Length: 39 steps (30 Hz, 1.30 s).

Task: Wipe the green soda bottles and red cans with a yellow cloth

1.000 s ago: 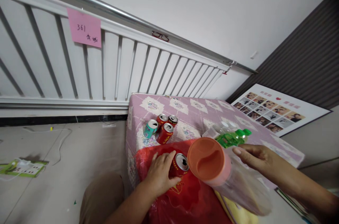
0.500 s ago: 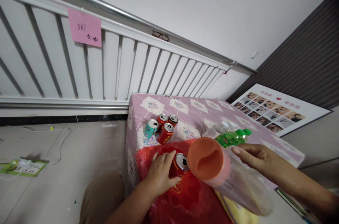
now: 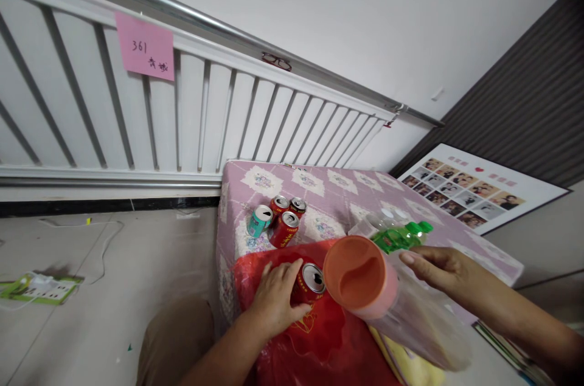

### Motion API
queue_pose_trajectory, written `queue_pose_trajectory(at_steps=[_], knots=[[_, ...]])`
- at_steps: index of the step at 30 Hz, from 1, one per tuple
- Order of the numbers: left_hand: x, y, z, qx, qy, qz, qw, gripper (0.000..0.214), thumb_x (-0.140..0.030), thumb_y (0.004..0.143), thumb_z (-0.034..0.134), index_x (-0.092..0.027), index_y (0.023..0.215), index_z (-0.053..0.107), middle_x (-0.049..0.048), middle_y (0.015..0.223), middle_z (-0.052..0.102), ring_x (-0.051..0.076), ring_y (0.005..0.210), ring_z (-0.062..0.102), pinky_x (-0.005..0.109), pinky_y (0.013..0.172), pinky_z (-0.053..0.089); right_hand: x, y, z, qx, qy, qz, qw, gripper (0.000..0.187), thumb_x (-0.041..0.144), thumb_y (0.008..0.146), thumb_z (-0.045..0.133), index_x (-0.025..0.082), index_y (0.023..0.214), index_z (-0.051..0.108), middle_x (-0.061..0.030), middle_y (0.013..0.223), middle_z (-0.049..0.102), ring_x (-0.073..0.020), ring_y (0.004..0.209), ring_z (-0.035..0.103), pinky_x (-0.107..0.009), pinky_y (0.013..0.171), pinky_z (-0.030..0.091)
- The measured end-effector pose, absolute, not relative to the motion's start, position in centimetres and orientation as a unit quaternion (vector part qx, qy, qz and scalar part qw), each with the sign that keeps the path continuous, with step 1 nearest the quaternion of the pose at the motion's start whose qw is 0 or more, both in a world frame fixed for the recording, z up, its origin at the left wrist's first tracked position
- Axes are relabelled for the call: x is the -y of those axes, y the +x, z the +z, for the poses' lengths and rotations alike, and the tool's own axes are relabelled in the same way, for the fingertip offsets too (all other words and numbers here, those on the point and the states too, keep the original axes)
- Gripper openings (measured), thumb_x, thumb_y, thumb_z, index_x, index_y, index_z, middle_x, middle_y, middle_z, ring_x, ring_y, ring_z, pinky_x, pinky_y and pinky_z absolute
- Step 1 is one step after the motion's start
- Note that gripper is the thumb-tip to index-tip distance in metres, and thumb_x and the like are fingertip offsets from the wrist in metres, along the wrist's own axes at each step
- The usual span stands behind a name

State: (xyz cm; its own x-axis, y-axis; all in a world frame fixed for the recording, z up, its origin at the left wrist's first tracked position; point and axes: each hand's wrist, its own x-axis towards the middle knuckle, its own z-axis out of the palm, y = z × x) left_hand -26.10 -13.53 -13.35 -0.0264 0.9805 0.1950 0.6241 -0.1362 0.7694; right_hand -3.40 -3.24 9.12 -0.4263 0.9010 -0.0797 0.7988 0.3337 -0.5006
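My left hand (image 3: 276, 298) curls its fingers and thumb around a red drink can (image 3: 310, 282), which stands with its opened top facing up. Beneath the can lies a red plastic sheet or bag (image 3: 292, 343) with gold print. My right hand (image 3: 438, 267) is closed at the far side of a translucent plastic pitcher (image 3: 424, 319), its fingers mostly hidden. The pitcher leans over to the left, and its orange lid (image 3: 356, 273) is right beside the can. No stream of liquid can be made out.
Three red or dark cans (image 3: 283, 229) and a teal can (image 3: 260, 220) cluster on the floral tablecloth (image 3: 340, 182). Green-capped bottles (image 3: 404, 236) lie beyond the pitcher. A yellow cloth-like thing (image 3: 410, 361) is under it. A white radiator (image 3: 255, 112) runs behind.
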Motion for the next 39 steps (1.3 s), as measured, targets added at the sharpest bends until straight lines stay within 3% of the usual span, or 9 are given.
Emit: queue_pose_trajectory(at_steps=[7, 39], knots=[[13.56, -26.18, -13.31, -0.609, 0.657, 0.374, 0.238, 0.087, -0.033, 0.072, 0.077, -0.021, 0.147, 0.035, 0.0151, 0.143, 0.054, 0.033, 0.132, 0.05, 0.062, 0.117, 0.026, 3.21, -3.55, 9.25, 0.798, -0.535, 0.272, 0.048, 0.061, 0.079, 0.077, 0.049, 0.02, 0.064, 0.058, 0.0003, 0.063, 0.046, -0.018, 0.063, 0.043, -0.029, 0.058, 0.037], [13.58, -26.3, -13.25, -0.612, 0.66, 0.362, 0.243, 0.089, -0.034, 0.073, 0.079, -0.017, 0.148, 0.035, 0.0168, 0.144, 0.053, 0.032, 0.133, 0.049, 0.062, 0.119, 0.025, 3.64, -3.8, 9.66, 0.8, -0.541, 0.254, 0.052, 0.065, 0.084, 0.072, 0.047, 0.021, 0.059, 0.053, 0.0024, 0.06, 0.036, -0.0149, 0.059, 0.035, -0.027, 0.054, 0.033]])
